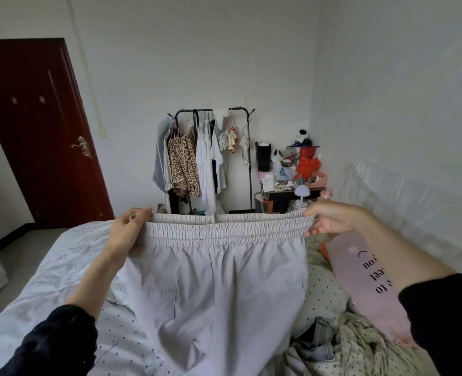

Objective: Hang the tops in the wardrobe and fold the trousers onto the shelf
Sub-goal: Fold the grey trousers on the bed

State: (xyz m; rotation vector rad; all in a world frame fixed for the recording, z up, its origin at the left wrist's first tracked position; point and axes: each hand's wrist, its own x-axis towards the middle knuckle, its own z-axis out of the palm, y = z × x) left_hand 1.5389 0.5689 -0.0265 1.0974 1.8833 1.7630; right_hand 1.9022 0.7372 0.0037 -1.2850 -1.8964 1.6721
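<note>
Nearest, two dark sleeves reach out over the bed (48, 267), and between them hang the trousers (213, 280), pale grey with an elastic waistband, held up in the air with the legs dropping toward the bedding. The left hand (128, 229) pinches one end of the waistband, thumb on the near side and fingers curled behind it. The right hand (330, 218) grips the other end, fingers wrapped over the gathered edge. The band is pulled fairly taut between them.

By the right arm lies a heap of other clothes (341, 346), spotted and crumpled, beside a pink pillow (365, 270) with printed lettering.

This looks like the start of the folding step: the trousers are spread and squared, not yet creased. The next move, I'd judge, calls for bringing the two ends of the waistband together so the legs lie one on the other, then laying them flat on the bed to fold down. The cloth looks light and limp, so the legs may twist if swung.

Farther off stands a black rack (247, 158) with tops already hanging, a cluttered table (292, 191) next to it, and a dark red door (42, 126) on the left. I cannot see any shelf.
</note>
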